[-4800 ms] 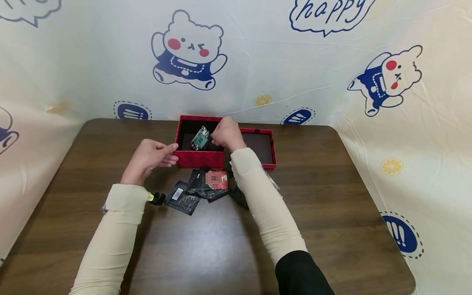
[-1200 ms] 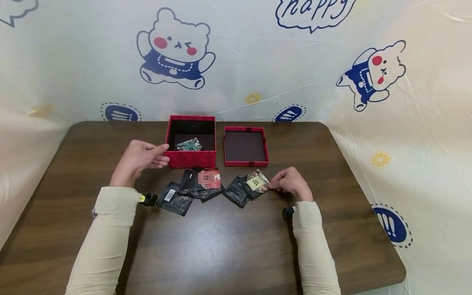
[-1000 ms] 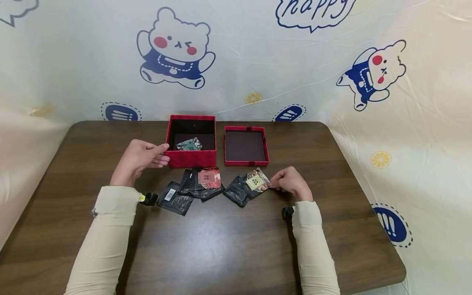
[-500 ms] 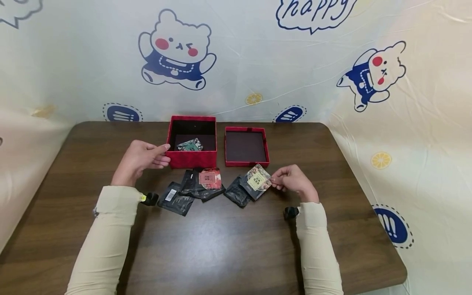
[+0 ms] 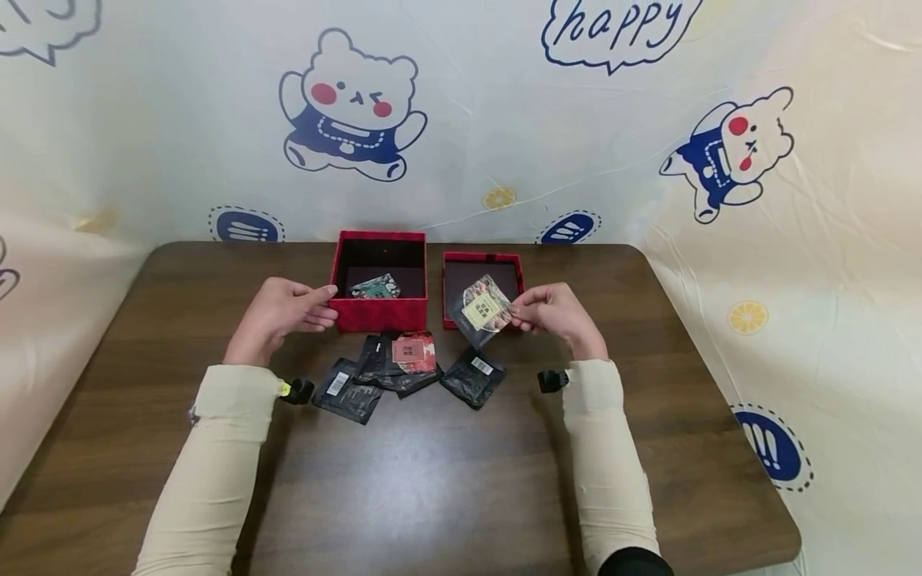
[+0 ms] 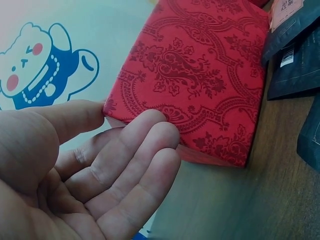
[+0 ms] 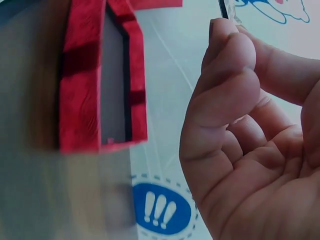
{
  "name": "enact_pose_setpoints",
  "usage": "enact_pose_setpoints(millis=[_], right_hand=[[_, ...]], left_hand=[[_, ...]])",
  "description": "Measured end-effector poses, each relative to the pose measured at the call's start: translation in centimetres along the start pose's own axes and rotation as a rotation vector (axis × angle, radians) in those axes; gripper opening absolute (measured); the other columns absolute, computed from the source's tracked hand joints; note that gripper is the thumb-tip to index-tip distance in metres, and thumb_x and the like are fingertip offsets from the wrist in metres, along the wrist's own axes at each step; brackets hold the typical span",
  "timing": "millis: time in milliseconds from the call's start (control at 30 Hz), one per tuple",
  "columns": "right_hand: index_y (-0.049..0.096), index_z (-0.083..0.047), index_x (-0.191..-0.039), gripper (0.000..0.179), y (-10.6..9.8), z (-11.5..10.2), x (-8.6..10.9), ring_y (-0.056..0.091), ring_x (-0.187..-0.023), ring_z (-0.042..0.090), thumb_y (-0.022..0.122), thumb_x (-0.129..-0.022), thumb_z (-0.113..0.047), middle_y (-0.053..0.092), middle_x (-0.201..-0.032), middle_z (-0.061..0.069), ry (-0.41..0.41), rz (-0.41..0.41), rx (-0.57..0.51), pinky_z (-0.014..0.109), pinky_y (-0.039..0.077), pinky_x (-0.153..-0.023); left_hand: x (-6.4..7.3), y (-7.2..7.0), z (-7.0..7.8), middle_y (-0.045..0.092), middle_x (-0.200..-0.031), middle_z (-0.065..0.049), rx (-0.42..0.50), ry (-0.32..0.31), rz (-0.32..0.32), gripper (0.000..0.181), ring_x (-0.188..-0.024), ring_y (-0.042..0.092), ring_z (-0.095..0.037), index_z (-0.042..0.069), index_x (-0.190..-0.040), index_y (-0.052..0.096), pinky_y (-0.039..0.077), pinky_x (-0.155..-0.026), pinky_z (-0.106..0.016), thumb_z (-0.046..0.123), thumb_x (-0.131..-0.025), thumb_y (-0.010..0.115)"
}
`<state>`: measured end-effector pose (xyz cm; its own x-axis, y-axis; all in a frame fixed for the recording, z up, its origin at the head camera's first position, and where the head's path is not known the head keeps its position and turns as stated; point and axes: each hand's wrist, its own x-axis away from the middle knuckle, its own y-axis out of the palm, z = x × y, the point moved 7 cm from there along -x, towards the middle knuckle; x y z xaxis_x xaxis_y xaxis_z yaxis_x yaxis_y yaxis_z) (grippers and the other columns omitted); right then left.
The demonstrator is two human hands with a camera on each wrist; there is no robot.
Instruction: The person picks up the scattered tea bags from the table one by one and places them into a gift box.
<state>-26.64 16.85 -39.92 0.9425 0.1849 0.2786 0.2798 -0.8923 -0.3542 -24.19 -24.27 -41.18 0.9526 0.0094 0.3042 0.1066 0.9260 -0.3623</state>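
Observation:
My right hand (image 5: 558, 316) pinches a dark square sachet (image 5: 481, 314) with a yellow label by its right edge, held up over the box lid (image 5: 520, 280). Only a sliver of that sachet (image 7: 224, 10) shows past the fingertips in the right wrist view. My left hand (image 5: 284, 316) rests its thumb and loosely extended fingers at the left side of the red patterned box (image 5: 382, 316). Inside the box lies a green-labelled sachet (image 5: 377, 286).
In front of the box lie black sachets (image 5: 348, 392), one of them with a red front (image 5: 414, 352). Another black sachet (image 5: 473, 378) with a barcode lies to their right. A patterned cloth (image 5: 461, 120) hangs behind the wooden table (image 5: 403, 496).
A green-labelled sachet has gone into the box. My right hand has moved right, gripped the yellow-labelled sachet, and lifted it up-left over the lid. The left hand stays at the box.

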Motion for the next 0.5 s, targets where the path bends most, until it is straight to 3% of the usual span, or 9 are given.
enact_pose_setpoints(millis=[500], right_hand=[[0.074, 0.002, -0.096, 0.01, 3.4, -2.8, -3.7, 0.062, -0.064, 0.016, 0.072, -0.093, -0.007, 0.072, -0.084, 0.015, 0.003, -0.042, -0.098, 0.024, 0.055, -0.057]], left_hand=[[-0.1, 0.1, -0.1, 0.075, -0.097, -0.018, 0.014, 0.002, -0.003, 0.058, -0.091, 0.074, -0.035, -0.01, -0.122, 0.065, 0.06, -0.08, -0.037, 0.041, -0.095, 0.07]])
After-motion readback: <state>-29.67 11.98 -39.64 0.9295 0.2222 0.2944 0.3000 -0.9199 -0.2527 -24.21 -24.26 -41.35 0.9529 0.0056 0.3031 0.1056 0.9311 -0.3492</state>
